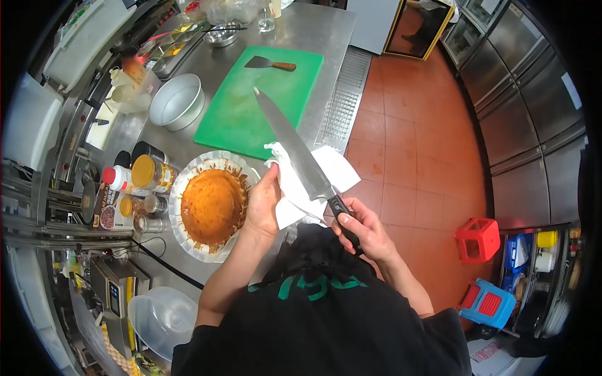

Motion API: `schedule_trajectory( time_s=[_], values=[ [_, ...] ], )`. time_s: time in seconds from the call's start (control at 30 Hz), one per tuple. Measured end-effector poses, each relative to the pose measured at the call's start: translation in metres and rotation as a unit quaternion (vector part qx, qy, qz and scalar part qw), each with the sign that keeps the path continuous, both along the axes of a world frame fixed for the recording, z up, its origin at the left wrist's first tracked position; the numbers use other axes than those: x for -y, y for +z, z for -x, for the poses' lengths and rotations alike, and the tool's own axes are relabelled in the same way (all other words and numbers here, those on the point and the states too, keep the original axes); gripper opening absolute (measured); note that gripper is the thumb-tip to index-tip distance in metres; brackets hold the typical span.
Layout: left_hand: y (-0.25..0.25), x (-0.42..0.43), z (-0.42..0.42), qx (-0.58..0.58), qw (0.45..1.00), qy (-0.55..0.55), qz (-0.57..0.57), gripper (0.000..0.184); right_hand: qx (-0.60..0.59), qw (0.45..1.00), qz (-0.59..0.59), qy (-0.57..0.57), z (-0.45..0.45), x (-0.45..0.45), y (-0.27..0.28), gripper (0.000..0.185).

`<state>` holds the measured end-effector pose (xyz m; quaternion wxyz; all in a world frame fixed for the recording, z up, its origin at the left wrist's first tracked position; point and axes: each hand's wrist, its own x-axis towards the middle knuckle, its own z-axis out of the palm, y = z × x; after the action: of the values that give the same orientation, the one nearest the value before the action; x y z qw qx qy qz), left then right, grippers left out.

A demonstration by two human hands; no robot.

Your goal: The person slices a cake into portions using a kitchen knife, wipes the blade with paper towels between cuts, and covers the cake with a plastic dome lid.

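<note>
My right hand (369, 230) is closed around the black handle of a large chef's knife (290, 143), its blade pointing up and away to the left. Behind the blade is a crumpled white paper towel (337, 168), gripped by my left hand (263, 203), whose fingers are partly hidden under it. Just left of that hand, a round browned cake (212, 205) sits on pleated white paper (178, 219). Beyond the knife lies a green cutting board (229, 119), with a wooden-handled scraper (276, 64) near its far end.
Left of the board stands a round metal cake tin (177, 102). Several jars, among them a yellow-lidded one (145, 172), crowd beside the cake. A clear plastic bowl (164, 323) is at lower left. Red (478, 240) and blue (489, 304) stools stand on the tiled floor at right.
</note>
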<state>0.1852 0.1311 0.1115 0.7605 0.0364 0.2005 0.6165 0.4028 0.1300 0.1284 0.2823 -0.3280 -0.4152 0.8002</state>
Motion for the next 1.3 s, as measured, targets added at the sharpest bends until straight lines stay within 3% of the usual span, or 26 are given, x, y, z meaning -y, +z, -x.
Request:
schedule_trajectory(
  time_s=[0.03, 0.17, 0.37, 0.43, 0.47, 0.5, 0.57, 0.63, 0.67, 0.73, 0.77, 0.83, 0.87, 0.9, 0.93, 0.97, 1.0, 1.03, 1.1, 1.13, 1.3],
  values=[
    [-0.003, 0.001, -0.001, -0.063, 0.998, 0.013, 0.004, 0.047, 0.018, 1.0, -0.01, -0.001, 0.001, 0.001, 0.0, 0.022],
    [-0.01, 0.006, 0.002, -0.06, 0.997, 0.0, 0.039, 0.043, 0.025, 0.999, -0.028, 0.005, 0.002, 0.003, -0.002, 0.023],
    [-0.058, 0.019, 0.034, -0.049, 0.995, -0.064, -0.06, 0.038, 0.052, 0.997, -0.061, -0.014, -0.003, -0.004, 0.004, 0.026],
    [-0.027, 0.028, 0.035, -0.175, 0.979, 0.089, 0.051, 0.034, 0.185, 0.949, -0.206, -0.152, -0.011, -0.013, 0.002, 0.031],
    [-0.025, 0.028, 0.04, -0.199, 0.972, 0.107, 0.055, 0.033, 0.268, 0.904, -0.286, -0.173, -0.02, -0.017, -0.004, 0.039],
    [-0.044, 0.028, 0.051, -0.215, 0.968, 0.111, 0.064, 0.032, 0.271, 0.902, -0.286, -0.175, -0.021, -0.018, 0.0, 0.039],
    [-0.057, 0.023, 0.047, -0.254, 0.955, 0.123, 0.091, 0.037, 0.333, 0.748, -0.542, -0.189, -0.015, -0.018, 0.013, 0.047],
    [-0.049, 0.013, 0.023, -0.235, 0.956, 0.112, 0.135, 0.039, 0.388, 0.747, -0.515, -0.16, -0.006, -0.01, 0.017, 0.055],
    [-0.057, 0.009, 0.014, -0.197, 0.968, 0.084, 0.129, 0.04, 0.384, 0.719, -0.555, -0.164, 0.002, -0.009, 0.017, 0.057],
    [-0.024, 0.003, -0.007, -0.066, 0.991, 0.047, 0.106, 0.042, 0.382, 0.677, -0.604, -0.174, 0.015, -0.006, 0.014, 0.063],
    [-0.008, 0.002, -0.015, 0.004, 0.995, 0.045, 0.089, 0.045, 0.382, 0.678, -0.604, -0.174, 0.019, -0.007, 0.012, 0.063],
    [0.002, -0.002, -0.02, 0.0, 0.995, 0.034, 0.096, 0.046, 0.348, 0.712, -0.584, -0.18, 0.024, -0.006, 0.007, 0.06],
    [0.004, -0.002, -0.02, -0.003, 0.995, 0.025, 0.1, 0.047, 0.287, 0.775, -0.532, -0.184, 0.026, -0.005, 0.0, 0.051],
    [-0.012, -0.004, -0.017, -0.004, 0.995, 0.027, 0.1, 0.047, 0.285, 0.776, -0.532, -0.182, 0.028, -0.004, 0.001, 0.051],
    [-0.041, -0.005, -0.012, -0.041, 0.995, 0.007, 0.088, 0.047, 0.167, 0.909, -0.351, -0.15, 0.029, -0.001, 0.003, 0.045],
    [-0.056, -0.006, -0.007, -0.078, 0.994, -0.013, 0.075, 0.048, 0.039, 0.983, -0.147, -0.107, 0.03, 0.001, 0.004, 0.04],
    [-0.049, -0.001, -0.006, 0.056, 0.996, -0.051, 0.035, 0.046, -0.049, 0.987, -0.128, -0.085, 0.031, -0.002, 0.001, 0.031],
    [-0.04, 0.003, -0.007, 0.056, 0.996, -0.052, 0.035, 0.046, -0.049, 0.987, -0.127, -0.085, 0.029, -0.005, 0.002, 0.031],
    [-0.029, 0.008, -0.007, 0.036, 0.989, -0.115, -0.09, 0.044, -0.085, 0.995, -0.009, -0.052, 0.025, -0.01, 0.009, 0.028],
    [-0.031, 0.008, -0.003, -0.009, 0.997, -0.079, -0.021, 0.038, -0.085, 0.994, 0.002, -0.061, 0.026, -0.009, 0.01, 0.028],
    [-0.035, 0.01, 0.011, -0.085, 0.996, -0.007, -0.031, 0.035, -0.079, 0.997, 0.006, -0.023, 0.023, -0.013, 0.007, 0.027]
  ],
)
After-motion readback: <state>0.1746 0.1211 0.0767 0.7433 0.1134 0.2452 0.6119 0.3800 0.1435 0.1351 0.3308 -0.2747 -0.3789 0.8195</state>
